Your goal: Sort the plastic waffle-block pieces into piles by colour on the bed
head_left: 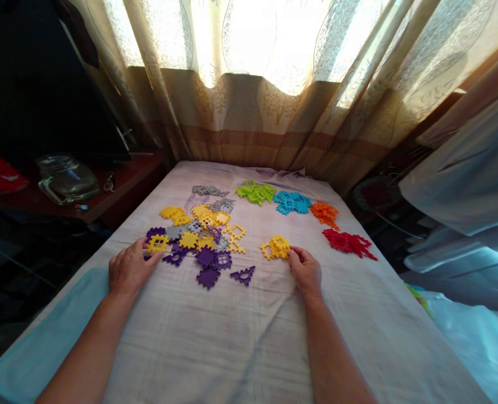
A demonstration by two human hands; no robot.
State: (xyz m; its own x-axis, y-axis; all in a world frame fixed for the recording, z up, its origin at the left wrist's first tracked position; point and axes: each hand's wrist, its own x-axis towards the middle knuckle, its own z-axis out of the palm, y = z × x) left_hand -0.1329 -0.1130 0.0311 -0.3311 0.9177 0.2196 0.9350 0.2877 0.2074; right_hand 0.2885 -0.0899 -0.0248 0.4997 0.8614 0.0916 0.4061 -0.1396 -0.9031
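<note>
My left hand [129,265] is closed on a yellow square building tile [158,243] with a window grid, at the left edge of a mixed heap. That heap holds yellow tiles [188,240], grey tiles [176,232] and purple tiles [209,276], overlapping each other. To the right, the fingertips of my right hand [306,269] are pinched at the edge of a small stack of yellow tiles [279,247]. One purple triangular tile [243,275] lies apart, between the heap and my right hand.
Sorted piles lie along the far and right side of the sheet-covered surface [215,348]: grey [209,191], green [255,192], blue [291,202], orange [324,214] and red [348,243]. A glass jar [68,177] stands on a side table at left. Curtains [249,112] hang behind.
</note>
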